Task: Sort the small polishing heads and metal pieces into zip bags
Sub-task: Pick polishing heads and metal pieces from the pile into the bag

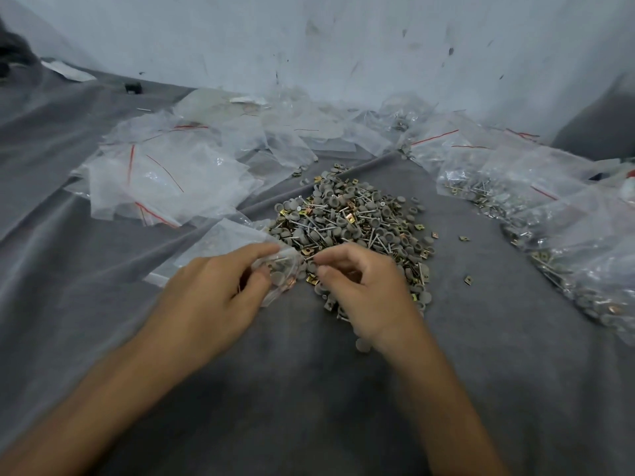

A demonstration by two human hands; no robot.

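A heap of small parts (354,218) lies in the middle of a grey cloth (309,400): grey mushroom-shaped polishing heads, thin metal pins and little brass-coloured square pieces, all mixed together. The person's hands work at the near left edge of that heap.

The left hand (213,297) holds a clear zip bag (223,238) just left of the heap. Its thumb and forefinger pinch the bag's mouth, which faces the heap. A few grey heads and a pin show through the plastic by the fingers.

The right hand (364,293) rests on the near side of the heap, its fingers curled in and the thumb and forefinger tips close together right at the bag's mouth. A thin pin seems to lie between the fingertips and the bag, but the blur is too strong for me to tell whether the hand has hold of it.

Behind and to the left of the heap lies a spread of empty zip bags (161,180) with red seal lines. To the right of the heap, filled bags (549,214) lie in a row, with pins, grey heads and brass pieces inside. A few loose brass pieces (467,280) lie on the cloth between the heap and those filled bags. One grey head (362,345) lies just nearer than the heap, beside the right wrist. Beyond everything stands a scuffed pale wall (309,46).
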